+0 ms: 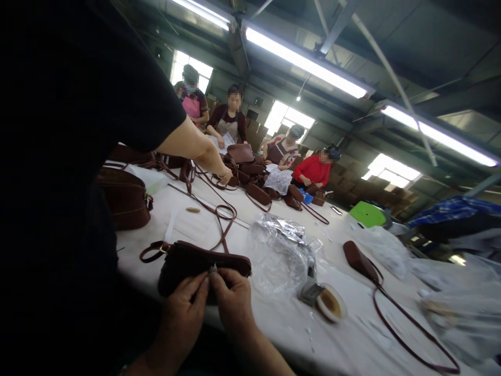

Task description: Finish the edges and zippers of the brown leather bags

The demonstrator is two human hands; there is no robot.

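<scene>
A small dark brown handbag (178, 261) lies at the table's near edge, its strap trailing away across the cloth. My left hand (183, 305) is closed at the bag's near side, thumb and fingers pinched together. Right beside it, my right hand (235, 300) also pinches at the bag, the fingertips of both hands meeting. A small pale piece (213, 268) shows at the fingertips, too small to name. A short strap loop with a metal buckle (164, 247) sticks out from the bag's left end. The bag's lower part is dark and partly behind my hands.
A person in a black sleeve (156, 104) stands close at left, reaching over a pile of brown bags (250, 172). Crumpled clear plastic (274, 256), a round dish (331, 304) and another strapped bag (360, 259) lie to the right. Several people work across the table.
</scene>
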